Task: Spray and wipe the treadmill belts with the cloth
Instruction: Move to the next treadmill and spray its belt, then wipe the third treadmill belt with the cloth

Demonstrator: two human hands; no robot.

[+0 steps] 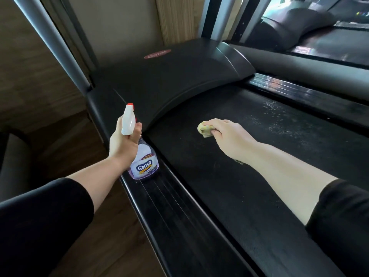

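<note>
The right hand (229, 136) curls its fingers round a bunched yellow cloth (204, 128), which sticks out past the fingertips and lies on the treadmill belt (259, 166) just short of the curved motor hood (169, 80); pale spray droplets (279, 120) speckle the belt further right. The left hand (123, 142) grips the neck of a purple Ganso spray bottle (143, 164), trigger head up, its base at the left side rail (169, 206). A second treadmill (329, 41) lies beyond the right rail
</note>
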